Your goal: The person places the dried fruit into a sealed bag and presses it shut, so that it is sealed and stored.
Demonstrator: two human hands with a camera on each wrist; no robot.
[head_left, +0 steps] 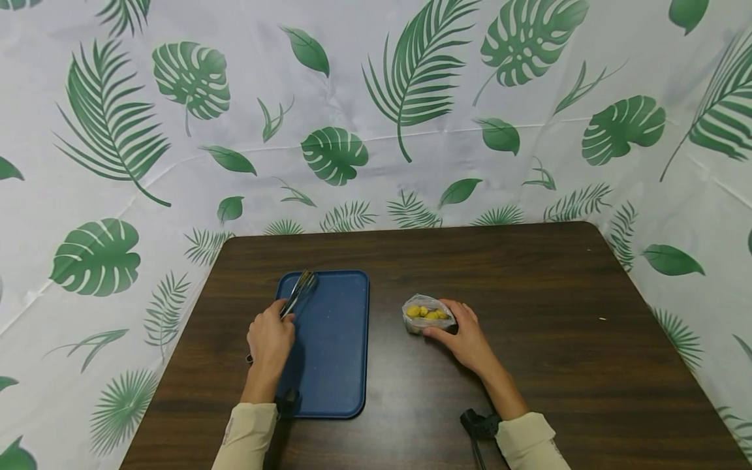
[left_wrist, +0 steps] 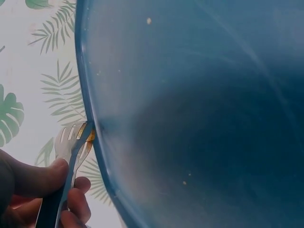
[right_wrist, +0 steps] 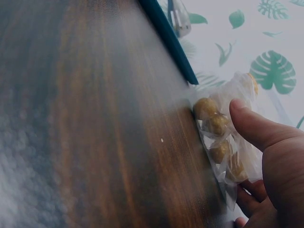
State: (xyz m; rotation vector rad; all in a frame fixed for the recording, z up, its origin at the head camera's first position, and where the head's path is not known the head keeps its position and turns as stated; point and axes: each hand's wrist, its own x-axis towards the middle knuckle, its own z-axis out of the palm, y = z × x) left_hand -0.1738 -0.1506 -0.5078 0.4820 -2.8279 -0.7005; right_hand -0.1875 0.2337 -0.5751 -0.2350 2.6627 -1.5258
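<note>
My left hand [head_left: 271, 334] grips metal tongs [head_left: 298, 292] with fork-like ends, held over the left edge of a blue tray [head_left: 331, 352]. In the left wrist view, the thumb and fingers pinch the tongs [left_wrist: 71, 161], and something yellowish shows at their tips. To the right of the tray, my right hand [head_left: 467, 336] holds the side of a clear plastic bag [head_left: 414, 328] that stands open at the top. Several small yellow round pieces [head_left: 424, 312] lie in it. The right wrist view shows these pieces [right_wrist: 217, 124] through the plastic, with the thumb against the bag.
Both hands work above a dark wood-grain table [head_left: 529, 281]. A leaf-patterned cloth [head_left: 376, 98] hangs behind it and along its sides. A black wrist device [head_left: 478, 424] with a cable is by the right sleeve. One small pale crumb [head_left: 602, 319] lies on the right.
</note>
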